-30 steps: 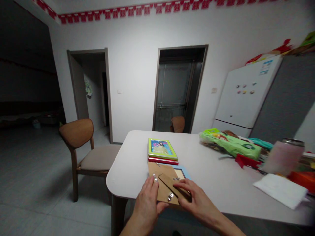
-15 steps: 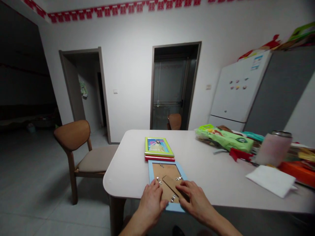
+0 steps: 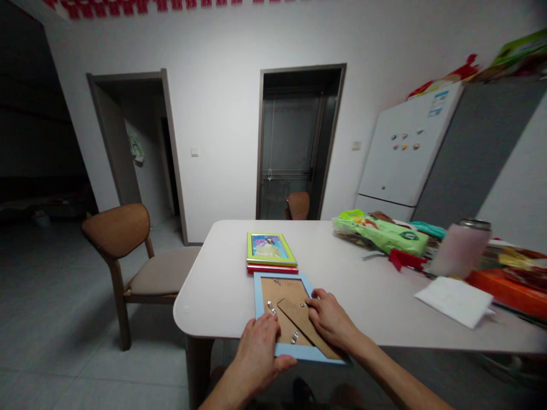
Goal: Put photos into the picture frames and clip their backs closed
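Observation:
A light blue picture frame [image 3: 259, 290] lies face down at the near edge of the white table [image 3: 367, 285], its brown backing board and stand strip up. My left hand [image 3: 261, 343] lies with fingers flat on the frame's near left part, thumb round the near edge. Resting on the backing board at the right is my right hand [image 3: 328, 318], with its fingertips at a small metal clip. Just behind the frame sits a stack of frames, a green frame [image 3: 270, 249] with a picture on top of a red frame [image 3: 272, 269].
A wooden chair [image 3: 128, 250] stands left of the table. On the table's right are a green packet [image 3: 380, 232], a pink cup [image 3: 459, 250], a white paper [image 3: 453, 294] and an orange box [image 3: 508, 283]. A white fridge [image 3: 405, 154] stands behind; two doorways open in the far wall.
The brown backing board, lifted askew a second ago, now sits flat inside the blue frame. My right hand has slid up to the clip on the right side.

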Demonstrator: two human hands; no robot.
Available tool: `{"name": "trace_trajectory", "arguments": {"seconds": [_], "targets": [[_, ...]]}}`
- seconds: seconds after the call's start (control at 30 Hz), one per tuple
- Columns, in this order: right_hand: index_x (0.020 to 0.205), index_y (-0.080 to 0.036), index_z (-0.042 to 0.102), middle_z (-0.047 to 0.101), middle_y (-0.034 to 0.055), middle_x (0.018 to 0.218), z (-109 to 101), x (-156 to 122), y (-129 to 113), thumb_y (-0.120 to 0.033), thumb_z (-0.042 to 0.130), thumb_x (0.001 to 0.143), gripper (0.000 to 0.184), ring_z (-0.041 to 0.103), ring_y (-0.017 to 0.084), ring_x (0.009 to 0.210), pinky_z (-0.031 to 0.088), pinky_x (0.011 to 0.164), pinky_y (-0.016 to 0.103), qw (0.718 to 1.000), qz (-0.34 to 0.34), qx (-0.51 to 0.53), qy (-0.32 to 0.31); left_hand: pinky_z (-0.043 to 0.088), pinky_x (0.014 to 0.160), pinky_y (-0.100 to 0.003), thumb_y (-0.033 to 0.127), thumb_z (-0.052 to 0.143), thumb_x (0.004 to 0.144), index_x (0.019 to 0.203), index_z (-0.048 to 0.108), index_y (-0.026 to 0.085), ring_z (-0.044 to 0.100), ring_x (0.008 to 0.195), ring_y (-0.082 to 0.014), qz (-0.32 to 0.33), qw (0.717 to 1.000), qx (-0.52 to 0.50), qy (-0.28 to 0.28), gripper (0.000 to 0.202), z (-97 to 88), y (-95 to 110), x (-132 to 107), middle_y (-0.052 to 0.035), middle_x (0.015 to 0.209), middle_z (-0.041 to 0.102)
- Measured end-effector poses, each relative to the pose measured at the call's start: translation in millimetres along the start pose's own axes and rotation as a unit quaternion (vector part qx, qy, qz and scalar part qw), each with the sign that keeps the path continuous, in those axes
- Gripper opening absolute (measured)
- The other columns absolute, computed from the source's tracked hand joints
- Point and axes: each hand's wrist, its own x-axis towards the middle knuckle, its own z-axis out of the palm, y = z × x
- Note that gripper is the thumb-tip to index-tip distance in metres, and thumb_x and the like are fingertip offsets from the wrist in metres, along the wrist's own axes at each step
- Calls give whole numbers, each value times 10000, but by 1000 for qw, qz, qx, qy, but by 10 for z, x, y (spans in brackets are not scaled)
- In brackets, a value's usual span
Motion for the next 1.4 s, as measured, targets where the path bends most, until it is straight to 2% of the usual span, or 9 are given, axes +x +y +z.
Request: {"name": "trace_trajectory", "arguments": {"seconds": [0.17, 0.37, 0.47, 0.57, 0.7, 0.9, 1.03, 1.2, 1.4], "targets": [[734, -148, 626, 523, 82, 867, -33, -53, 17, -166, 349, 702, 279, 492, 162, 823, 359, 788, 254, 999, 1, 30, 12, 285, 959, -346, 426, 642, 637, 1144, 418, 142, 390, 1113, -221, 1, 1000, -7, 6, 623, 1, -8, -20, -94, 1209, 457], [767, -167, 661, 546, 87, 944, -77, -62, 11, -173, 345, 716, 320, 523, 155, 847, 376, 784, 238, 999, 19, 29, -30, 307, 938, -352, 421, 649, 628, 1048, 480, 170, 415, 1082, -226, 6, 1000, -1, 7, 518, 14, -22, -10, -74, 1192, 466], [805, -164, 666, 543, 105, 1000, -83, -103, -30, -201, 354, 738, 321, 501, 183, 911, 362, 824, 274, 1000, 22, 14, -1, 320, 924, -348, 425, 642, 632, 1062, 462, 167, 425, 1071, -228, 9, 1000, 3, 6, 533, 3, -22, -15, -80, 1174, 478], [867, -211, 652, 528, 90, 1065, -101, -210, -163, -252, 405, 742, 281, 451, 214, 982, 338, 850, 336, 999, -35, 21, 30, 327, 917, -342, 413, 642, 634, 1073, 453, 170, 431, 1066, -227, 11, 1000, 2, 2, 536, -9, -19, -21, -80, 1164, 484], [847, -298, 646, 550, 40, 991, -179, -385, -396, -249, 424, 752, 246, 463, 189, 932, 355, 805, 336, 983, -162, 79, -36, 328, 917, -349, 391, 647, 634, 1051, 465, 174, 431, 1067, -230, 7, 1000, -2, 0, 505, -25, -1, -20, -78, 1173, 476], [910, -307, 625, 534, 39, 998, -292, -503, -462, -239, 424, 766, 256, 442, 189, 963, 332, 844, 345, 972, -206, 103, -52, 344, 907, -350, 397, 640, 639, 1115, 420, 169, 441, 1057, -229, 2, 1000, -9, 4, 572, -30, 7, -24, -80, 1152, 491], [925, -262, 615, 548, 51, 974, -258, -421, -464, -256, 385, 792, 266, 461, 179, 917, 351, 813, 321, 974, -189, 117, -51, 335, 919, -342, 387, 661, 619, 1071, 459, 172, 428, 1073, -227, 1, 1000, -11, 6, 539, 16, -35, -28, -77, 1184, 471], [976, -190, 595, 567, 77, 944, -51, -74, -568, -221, 344, 800, 308, 472, 172, 883, 347, 789, 297, 985, -130, 109, -26, 332, 914, -323, 364, 670, 618, 931, 519, 172, 431, 1054, -214, 15, 1000, -18, 16, 396, 37, -43, -30, -63, 1148, 493], [715, -192, 635, 578, 41, 839, 62, 109, -696, -176, 423, 724, 213, 456, 164, 847, 321, 751, 268, 982, -163, 70, -65, 374, 841, -279, 350, 678, 619, 852, 514, 183, 477, 943, -181, 34, 998, -37, 27, 330, -1, -31, -45, -24, 1009, 547]]}}
